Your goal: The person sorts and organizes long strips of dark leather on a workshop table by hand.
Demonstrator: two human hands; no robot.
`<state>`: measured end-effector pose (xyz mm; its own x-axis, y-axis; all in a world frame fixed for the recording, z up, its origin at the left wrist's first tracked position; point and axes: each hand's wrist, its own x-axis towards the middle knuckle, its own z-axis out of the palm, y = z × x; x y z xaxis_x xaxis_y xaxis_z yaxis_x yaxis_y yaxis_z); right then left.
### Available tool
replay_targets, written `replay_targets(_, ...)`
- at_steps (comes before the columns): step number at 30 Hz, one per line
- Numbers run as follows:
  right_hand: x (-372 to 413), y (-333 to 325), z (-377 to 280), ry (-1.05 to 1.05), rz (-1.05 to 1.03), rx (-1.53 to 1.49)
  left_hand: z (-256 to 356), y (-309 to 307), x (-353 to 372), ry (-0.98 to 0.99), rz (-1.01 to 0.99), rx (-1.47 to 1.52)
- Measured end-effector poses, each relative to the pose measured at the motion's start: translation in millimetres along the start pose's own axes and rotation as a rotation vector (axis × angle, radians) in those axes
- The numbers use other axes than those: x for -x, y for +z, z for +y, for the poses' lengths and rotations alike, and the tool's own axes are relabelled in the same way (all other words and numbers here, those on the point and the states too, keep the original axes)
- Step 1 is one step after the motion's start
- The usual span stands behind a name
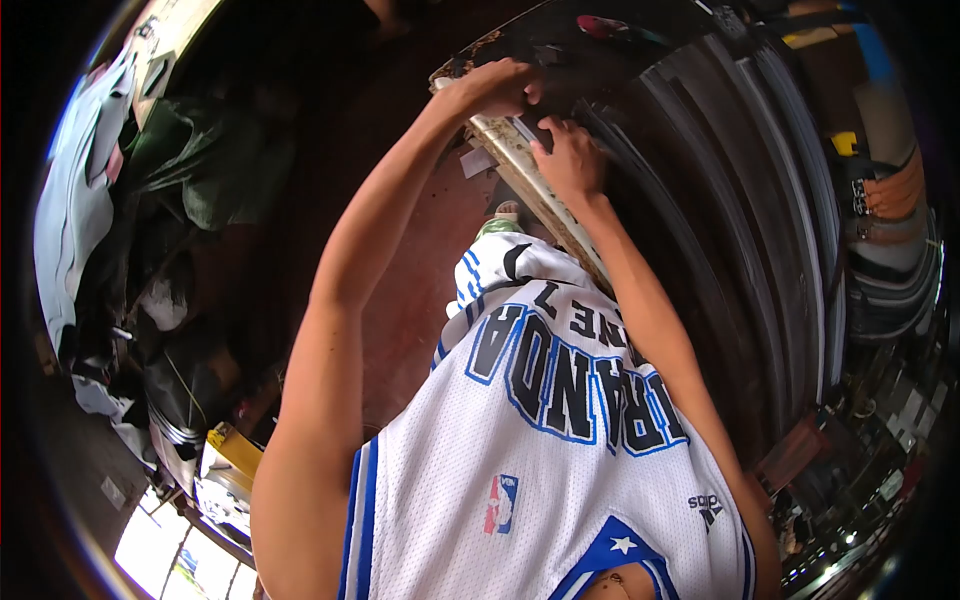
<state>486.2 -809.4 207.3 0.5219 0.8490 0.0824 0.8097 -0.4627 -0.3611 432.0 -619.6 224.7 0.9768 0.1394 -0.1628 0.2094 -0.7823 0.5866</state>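
My left hand (pixel 500 85) is over the far corner of a worn, pale-edged table (pixel 530 180), its fingers curled and closed. A little nearer and to the right is my right hand (pixel 574 160), its thumb and fingers bent together above the dark tabletop. Whatever either hand pinches is too dark and small to make out. Long dark grey strips (pixel 700 150) lie side by side on the table, just right of my right hand.
A red and dark oval item (pixel 603 27) lies at the table's far side. Orange and dark bundled material (pixel 893 205) sits at the far right. Draped light cloth (pixel 80 210) and dark green cloth (pixel 205 165) hang at left. The floor (pixel 405 300) is reddish.
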Motion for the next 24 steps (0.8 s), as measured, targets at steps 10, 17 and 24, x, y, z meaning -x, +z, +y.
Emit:
replay_targets(10, 41, -6, 29, 0.008, 0.035, -0.160, -2, 19, 8, 0.376, 0.039, -0.198)
replay_targets(17, 127, -38, 66, 0.186, 0.001, -0.135, -8, 20, 10, 0.343, -0.037, -0.197)
replay_targets(24, 191, -59, 103, 0.312, -0.028, -0.081, -11, 18, 6, 0.405, -0.036, -0.262)
